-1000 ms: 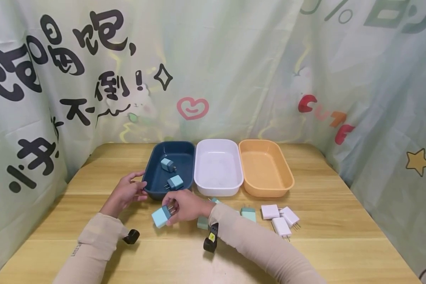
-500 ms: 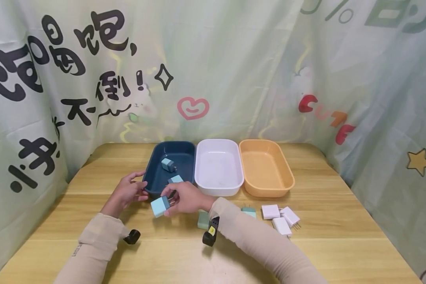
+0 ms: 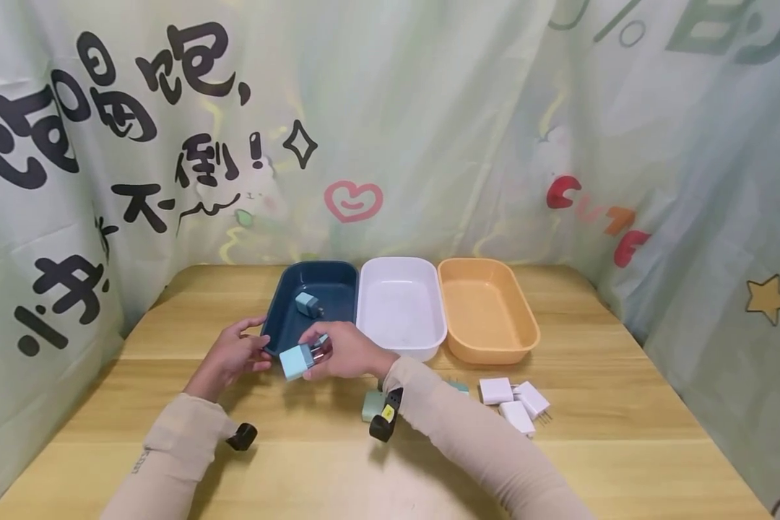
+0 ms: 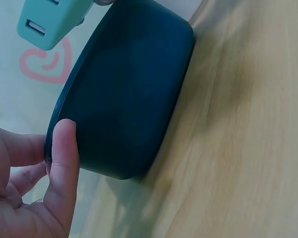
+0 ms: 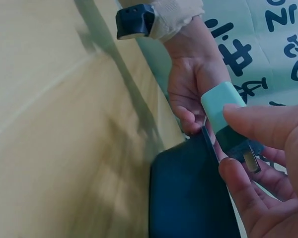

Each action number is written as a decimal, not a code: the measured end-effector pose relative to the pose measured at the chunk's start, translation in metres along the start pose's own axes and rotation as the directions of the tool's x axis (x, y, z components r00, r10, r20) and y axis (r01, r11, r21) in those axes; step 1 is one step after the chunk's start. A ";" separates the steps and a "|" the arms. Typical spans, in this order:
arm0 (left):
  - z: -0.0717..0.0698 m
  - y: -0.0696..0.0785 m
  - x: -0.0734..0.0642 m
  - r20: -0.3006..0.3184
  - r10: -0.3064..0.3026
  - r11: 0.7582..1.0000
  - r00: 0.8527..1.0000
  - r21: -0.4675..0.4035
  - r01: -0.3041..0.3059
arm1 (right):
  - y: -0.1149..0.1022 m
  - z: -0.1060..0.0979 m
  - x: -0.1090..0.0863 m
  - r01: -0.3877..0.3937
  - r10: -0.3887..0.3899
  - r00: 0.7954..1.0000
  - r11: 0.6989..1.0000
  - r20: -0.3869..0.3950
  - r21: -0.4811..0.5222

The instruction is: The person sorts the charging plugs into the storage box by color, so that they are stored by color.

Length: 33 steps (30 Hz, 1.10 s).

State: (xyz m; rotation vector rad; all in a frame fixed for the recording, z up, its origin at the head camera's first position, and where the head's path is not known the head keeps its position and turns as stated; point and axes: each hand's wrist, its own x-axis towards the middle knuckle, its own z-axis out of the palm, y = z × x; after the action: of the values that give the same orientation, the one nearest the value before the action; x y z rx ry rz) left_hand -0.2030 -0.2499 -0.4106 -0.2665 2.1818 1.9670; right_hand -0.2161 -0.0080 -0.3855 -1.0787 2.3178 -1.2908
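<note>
My right hand pinches a light-blue and teal USB charger by its teal end, just over the near edge of the dark blue tray. Metal prongs show between the fingers, and in the left wrist view the charger's USB slots face the camera. At the tray's near left corner, my left hand holds the rim between thumb and fingers. Inside that tray lies another light-blue charger; a second one there is mostly hidden behind my right hand.
A white tray and an orange tray stand right of the blue one. Several white chargers lie at the front right. Pale green chargers sit partly behind my right wrist and sleeve. A printed curtain hangs behind the table.
My right hand has moved up and away from me with the charger, from the tabletop in front of the blue tray to its near rim. The left hand has stayed at the rim.
</note>
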 end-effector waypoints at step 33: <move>-0.002 -0.001 0.001 -0.001 -0.007 1.000 1.000 -0.003 0.007 | 0.021 -0.025 0.038 -0.104 0.100 0.990 0.994 -0.096 -0.041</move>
State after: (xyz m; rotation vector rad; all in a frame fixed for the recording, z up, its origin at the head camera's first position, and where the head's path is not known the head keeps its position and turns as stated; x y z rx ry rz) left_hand -0.2042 -0.2521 -0.4114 -0.2750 2.1756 1.9672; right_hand -0.2663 -0.0135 -0.3845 -0.9185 2.4485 -1.2818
